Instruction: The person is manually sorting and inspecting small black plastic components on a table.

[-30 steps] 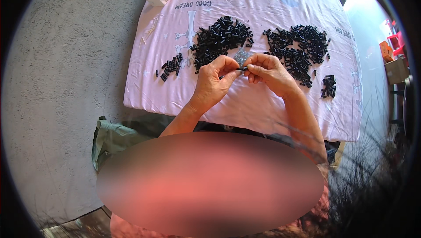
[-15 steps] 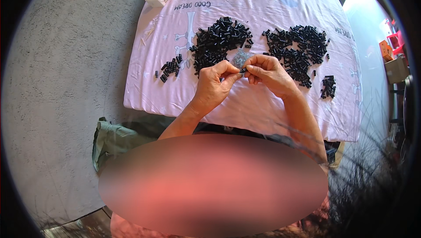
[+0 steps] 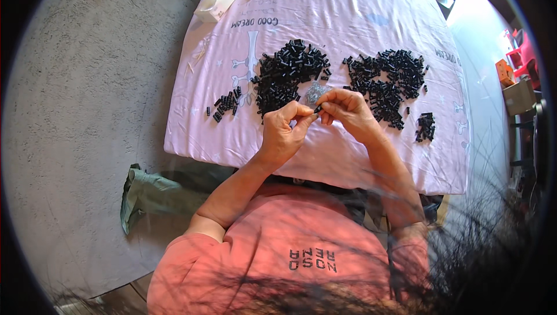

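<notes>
My left hand (image 3: 285, 132) and my right hand (image 3: 351, 115) meet fingertip to fingertip over the near part of the table. Both pinch one small black cylindrical part (image 3: 317, 108) between thumb and forefinger. Fingers cover most of it, so its exact form is hard to see. Just beyond the fingertips lies a small heap of tiny silvery pieces (image 3: 316, 91). A big pile of short black cylindrical parts (image 3: 290, 68) spreads to the left of that heap, and another black pile (image 3: 390, 83) lies to the right.
A smaller black group (image 3: 227, 104) sits at the far left, another (image 3: 426, 127) at the right. Toward the far left edge stands a white open box (image 3: 217, 3), with thin pale sticks (image 3: 197, 57) nearer me. A pink printed cloth (image 3: 232, 141) covers the table.
The table and both hands appear lower in the picture, as the view has shifted. My hands keep their pinch on the small black part, their fingertips still together.
</notes>
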Demonstrator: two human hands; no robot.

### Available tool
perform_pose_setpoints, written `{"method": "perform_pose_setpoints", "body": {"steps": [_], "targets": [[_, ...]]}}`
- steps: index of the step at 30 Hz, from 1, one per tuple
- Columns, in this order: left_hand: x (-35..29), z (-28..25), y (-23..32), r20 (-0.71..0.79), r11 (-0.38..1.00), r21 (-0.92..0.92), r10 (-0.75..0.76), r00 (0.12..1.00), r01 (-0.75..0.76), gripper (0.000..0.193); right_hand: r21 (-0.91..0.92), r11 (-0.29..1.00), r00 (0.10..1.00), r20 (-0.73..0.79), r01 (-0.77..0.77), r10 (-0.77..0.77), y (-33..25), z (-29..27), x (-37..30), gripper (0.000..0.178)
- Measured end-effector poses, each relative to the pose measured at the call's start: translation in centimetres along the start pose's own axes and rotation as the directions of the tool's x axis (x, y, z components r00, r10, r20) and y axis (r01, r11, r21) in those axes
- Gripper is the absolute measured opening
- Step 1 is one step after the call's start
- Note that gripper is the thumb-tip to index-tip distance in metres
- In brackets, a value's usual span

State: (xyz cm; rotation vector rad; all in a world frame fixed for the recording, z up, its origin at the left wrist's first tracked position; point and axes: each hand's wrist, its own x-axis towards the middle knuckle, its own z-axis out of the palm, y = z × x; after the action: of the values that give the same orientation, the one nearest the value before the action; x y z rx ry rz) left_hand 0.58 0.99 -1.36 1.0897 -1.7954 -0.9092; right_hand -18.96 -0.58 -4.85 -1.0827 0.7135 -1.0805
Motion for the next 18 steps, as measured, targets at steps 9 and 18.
{"method": "perform_pose_setpoints", "body": {"steps": [9, 18], "targets": [[-0.24, 0.11, -0.3, 0.007, 0.993, -0.109, -0.047, 0.999, 0.047, 0.005, 0.087, 0.996, 0.999, 0.03, -0.024, 0.022, -0.48, -0.45, -0.13, 0.013], [-0.28, -0.1, 0.3, -0.016, 0.996, -0.003, 0.087, 0.996, -0.087, 0.006, 0.028, 1.0, 0.999, 0.053, -0.011, 0.01, -0.73, -0.44, -0.22, 0.012]]}}
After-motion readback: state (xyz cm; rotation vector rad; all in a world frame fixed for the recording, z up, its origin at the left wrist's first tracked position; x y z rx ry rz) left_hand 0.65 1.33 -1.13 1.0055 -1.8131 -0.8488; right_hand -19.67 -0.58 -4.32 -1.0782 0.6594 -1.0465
